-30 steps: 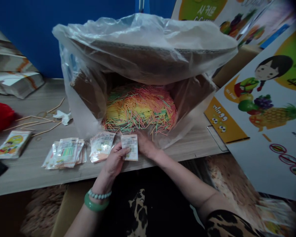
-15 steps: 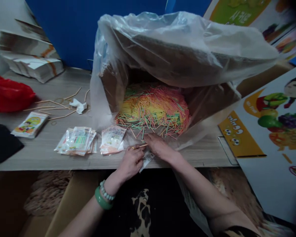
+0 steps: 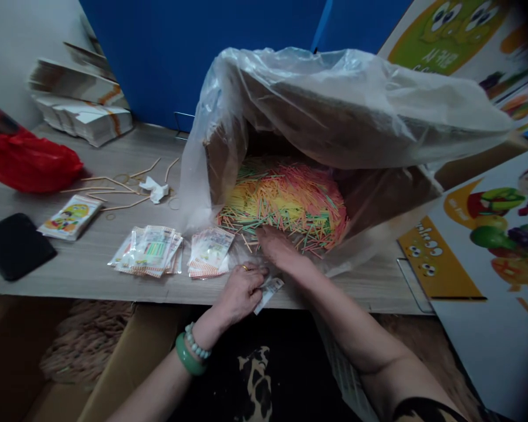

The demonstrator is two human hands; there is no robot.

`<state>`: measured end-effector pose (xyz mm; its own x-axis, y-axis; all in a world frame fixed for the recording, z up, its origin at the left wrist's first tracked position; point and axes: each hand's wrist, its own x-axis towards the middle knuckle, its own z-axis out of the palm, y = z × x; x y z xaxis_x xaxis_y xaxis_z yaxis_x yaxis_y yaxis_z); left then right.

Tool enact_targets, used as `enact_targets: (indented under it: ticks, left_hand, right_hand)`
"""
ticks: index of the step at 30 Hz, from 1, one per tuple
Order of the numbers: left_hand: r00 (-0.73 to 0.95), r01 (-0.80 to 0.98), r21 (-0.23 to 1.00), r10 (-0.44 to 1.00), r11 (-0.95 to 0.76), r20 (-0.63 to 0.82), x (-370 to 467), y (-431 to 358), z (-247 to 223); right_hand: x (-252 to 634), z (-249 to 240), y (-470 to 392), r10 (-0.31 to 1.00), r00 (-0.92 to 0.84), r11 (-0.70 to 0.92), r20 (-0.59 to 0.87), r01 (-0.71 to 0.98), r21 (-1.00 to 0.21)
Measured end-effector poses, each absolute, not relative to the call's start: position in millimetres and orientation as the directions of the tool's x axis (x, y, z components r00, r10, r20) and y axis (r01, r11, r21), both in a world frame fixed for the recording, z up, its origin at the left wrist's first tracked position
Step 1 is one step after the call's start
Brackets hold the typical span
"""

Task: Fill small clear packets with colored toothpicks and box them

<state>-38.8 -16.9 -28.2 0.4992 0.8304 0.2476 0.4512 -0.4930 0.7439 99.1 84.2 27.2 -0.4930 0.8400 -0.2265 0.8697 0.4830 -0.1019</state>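
Observation:
Near the table's front edge, my left hand [image 3: 242,290] has its fingers closed on a small clear packet [image 3: 270,293] with print on it. My right hand [image 3: 275,249] lies palm down at the near edge of a heap of thin coloured sticks [image 3: 286,196], fingers stretched towards them. Its fingertips are partly hidden. The pink, yellow, orange and green sticks lie in a tipped cardboard box [image 3: 222,161] lined with a clear plastic bag [image 3: 193,187]. Left of my left hand are a stack of printed packets [image 3: 209,249] and another pile with sticks inside [image 3: 152,252].
At the left lie a black phone-like slab [image 3: 15,246], a pack of printed cards [image 3: 73,217], a red plastic bag [image 3: 33,158], bent tan ties [image 3: 127,205] and crumpled tissue [image 3: 154,190]. Folded white cartons [image 3: 85,120] stand behind. A printed carton [image 3: 493,264] borders the right.
My right hand has moved up to the sticks, away from my left. The stick seen between my hands no longer shows. My left hand keeps the packet, and the camera view has shifted.

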Motion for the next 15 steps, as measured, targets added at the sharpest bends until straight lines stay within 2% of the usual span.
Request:
enact_targets:
  ticks: [8, 12, 15]
  left_hand:
    - [0.487, 0.455, 0.752, 0.84, -0.477, 0.239, -39, -17, -28]
    - [0.485, 0.436, 0.755, 0.835, -0.49, 0.262, -40, -18, -26]
    - [0.482, 0.435, 0.757, 0.836, -0.489, 0.263, -40, -18, -26]
  right_hand:
    - [93, 44, 73, 0.832, -0.455, 0.476, -0.317, 0.879, -0.012]
    - [100, 45, 69, 0.815, -0.48, 0.486, -0.325, 0.871, -0.068]
    - [107, 42, 72, 0.801, -0.522, 0.499, -0.292, 0.853, -0.155]
